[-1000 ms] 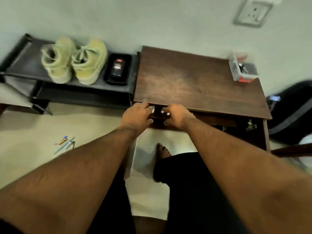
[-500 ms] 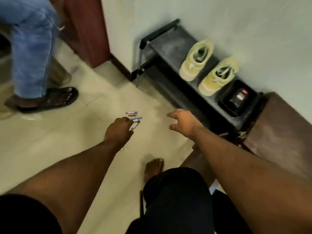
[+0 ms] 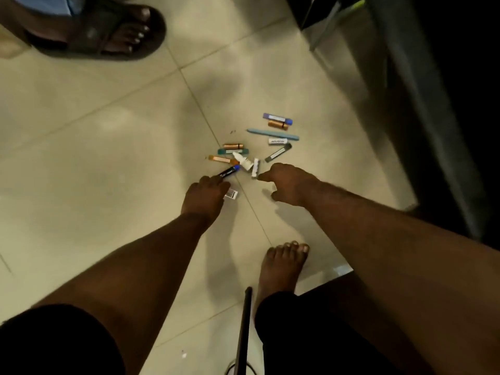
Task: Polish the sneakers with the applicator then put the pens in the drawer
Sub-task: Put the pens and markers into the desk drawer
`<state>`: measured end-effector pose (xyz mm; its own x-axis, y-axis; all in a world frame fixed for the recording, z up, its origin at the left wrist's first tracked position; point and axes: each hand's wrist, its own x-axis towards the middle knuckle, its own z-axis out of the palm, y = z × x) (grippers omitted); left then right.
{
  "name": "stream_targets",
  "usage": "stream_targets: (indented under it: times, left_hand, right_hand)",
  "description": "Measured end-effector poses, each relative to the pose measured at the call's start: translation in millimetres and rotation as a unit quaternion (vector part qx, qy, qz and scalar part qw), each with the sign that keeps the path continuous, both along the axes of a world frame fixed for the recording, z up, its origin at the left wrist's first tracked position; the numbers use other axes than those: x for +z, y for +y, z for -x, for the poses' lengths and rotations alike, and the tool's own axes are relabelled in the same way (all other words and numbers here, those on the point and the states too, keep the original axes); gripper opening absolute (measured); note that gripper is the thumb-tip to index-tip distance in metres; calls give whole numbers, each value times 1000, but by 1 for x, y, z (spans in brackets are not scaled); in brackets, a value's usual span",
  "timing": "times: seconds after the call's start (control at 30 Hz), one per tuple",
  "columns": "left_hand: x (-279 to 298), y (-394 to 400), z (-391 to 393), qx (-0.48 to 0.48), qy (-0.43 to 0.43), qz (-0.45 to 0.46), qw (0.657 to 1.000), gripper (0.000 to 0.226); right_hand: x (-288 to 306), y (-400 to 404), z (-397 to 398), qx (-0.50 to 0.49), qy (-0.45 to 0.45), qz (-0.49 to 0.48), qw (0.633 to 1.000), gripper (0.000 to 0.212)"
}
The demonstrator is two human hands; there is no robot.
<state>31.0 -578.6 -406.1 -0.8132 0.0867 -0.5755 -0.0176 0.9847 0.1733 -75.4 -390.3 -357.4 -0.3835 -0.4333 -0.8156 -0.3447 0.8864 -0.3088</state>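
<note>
A view from the person's head looks straight down at a pale tiled floor [image 3: 108,158]; both bare forearms reach forward from the bottom of the picture toward a scatter of pens [image 3: 251,150] and markers lying on the tiles near the middle; the left hand [image 3: 205,194] is lowered onto the near end of the scatter, its fingers curled over the end of a black marker with a blue cap [image 3: 230,171], and a small white labelled piece [image 3: 231,195] shows just under its knuckles; whether the fingers truly grip the marker cannot be told, since the hand hides the contact; the right hand [image 3: 290,185] hovers just beside it, holding nothing, its forefinger stretched toward a short white pen [image 3: 255,167] and its other fingers loosely bent; farther out lie a long light-blue pen [image 3: 273,134], a purple-and-blue marker [image 3: 277,118] with an orange one [image 3: 278,125] touching it, a grey pen [image 3: 278,152], a white labelled one [image 3: 278,141], and a close cluster of orange, teal and white pieces; the person's bare foot [image 3: 284,263] stands on the tiles below the right hand, with a thin dark rod [image 3: 244,320] beside it; at the far left corner of the floor, another person's foot in a dark sandal [image 3: 108,33]; a dark shelf frame [image 3: 405,77] runs along the right edge.
</note>
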Motion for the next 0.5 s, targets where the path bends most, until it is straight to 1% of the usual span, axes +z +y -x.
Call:
stream_targets:
  times: [0.07,0.17,0.23,0.3,0.37,0.43,0.5]
  left_hand:
    - [-15,1,-4,-30,13,19,999,38]
    - [-29,1,-8,-66,44,48,996,34]
    - [-36,-1,-5,-73,70,41,994,30]
    - [-41,-3,-3,-84,84,24,993,27]
    - [-44,-5,-2,-96,94,19,991,24]
    - [-43,-6,-3,-63,92,2,994,24]
    - [-39,-2,-3,5,75,-37,996,25]
  right_hand:
    - [-24,-12,-6,-44,-4,-4,999,66]
    - [-48,-25,-11,-142,22,6,990,71]
    - [-62,-30,-13,-189,37,21,981,75]
    - [-72,-35,-14,-224,81,30,971,64]
    - [-79,-38,-16,-250,128,29,959,45]
    - [-83,-38,-18,-258,157,19,953,30]
    - [-81,-32,-19,-244,161,-14,956,20]
